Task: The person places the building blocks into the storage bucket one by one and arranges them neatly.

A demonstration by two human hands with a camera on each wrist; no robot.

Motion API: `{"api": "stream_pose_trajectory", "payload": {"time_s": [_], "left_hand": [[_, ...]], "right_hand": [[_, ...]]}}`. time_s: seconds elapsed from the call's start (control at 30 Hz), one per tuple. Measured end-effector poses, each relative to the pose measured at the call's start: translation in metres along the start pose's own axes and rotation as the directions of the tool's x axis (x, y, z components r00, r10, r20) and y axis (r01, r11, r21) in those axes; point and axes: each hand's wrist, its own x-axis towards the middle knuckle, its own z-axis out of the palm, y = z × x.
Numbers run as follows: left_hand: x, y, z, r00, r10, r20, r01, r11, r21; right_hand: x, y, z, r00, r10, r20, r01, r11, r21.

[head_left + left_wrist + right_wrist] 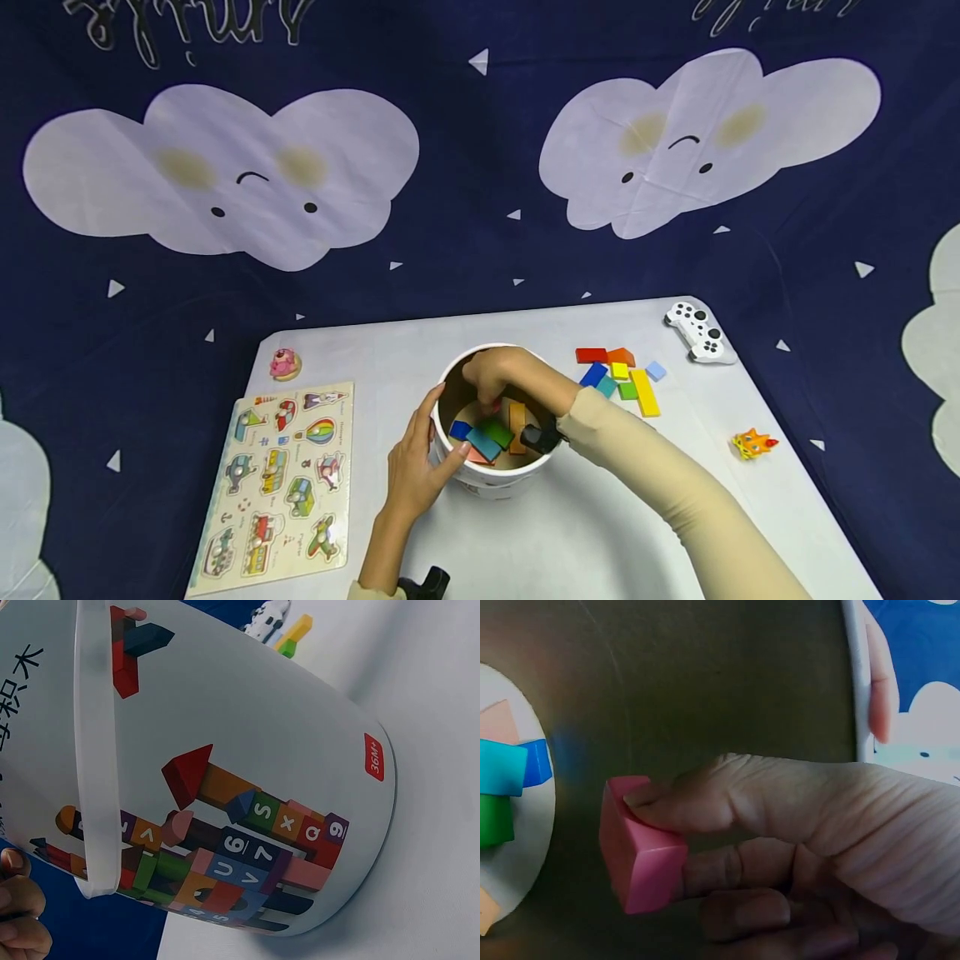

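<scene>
A white bucket [491, 490] printed with pictures of building blocks stands near the middle of the table. My left hand [418, 475] holds it at the left, fingers along the outside and thumb at the front rim. Down inside the bucket, my right hand [501, 373] pinches a pinkish-red block [641, 847] between thumb and fingers, seen close up in the right wrist view. On the bucket's floor below lie several blocks, among them a teal block [483, 444], a green block [497, 432], a blue block [461, 430] and an orange block [517, 421].
Several loose blocks, including a yellow block [645, 393], lie right of the bucket. A white game controller [696, 332] is at the far right corner, a small orange toy [752, 443] nearer. At left are a picture puzzle board [337, 483] and a pink toy [285, 364].
</scene>
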Motion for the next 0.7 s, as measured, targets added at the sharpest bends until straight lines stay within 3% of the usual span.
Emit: {"api": "stream_pose_trajectory", "payload": {"time_s": [0.4, 0.57, 0.7], "left_hand": [[0.0, 0.0, 0.001, 1.0, -0.004, -0.001, 0.004, 1.0, -0.007], [0.0, 0.0, 0.001, 1.0, -0.001, 0.001, 0.001, 1.0, -0.012], [0.0, 0.001, 0.0, 1.0, -0.01, 0.005, 0.01, 1.0, -0.014]], "right_hand": [[0.005, -0.003, 0.004, 1.0, 0.017, 0.0, -0.017, 1.0, 0.007], [-0.005, -0.004, -0.003, 1.0, -0.023, -0.007, 0.024, 0.999, 0.042], [-0.022, 0.0, -0.012, 0.993, -0.082, -0.087, 0.088, 0.994, 0.071]]}}
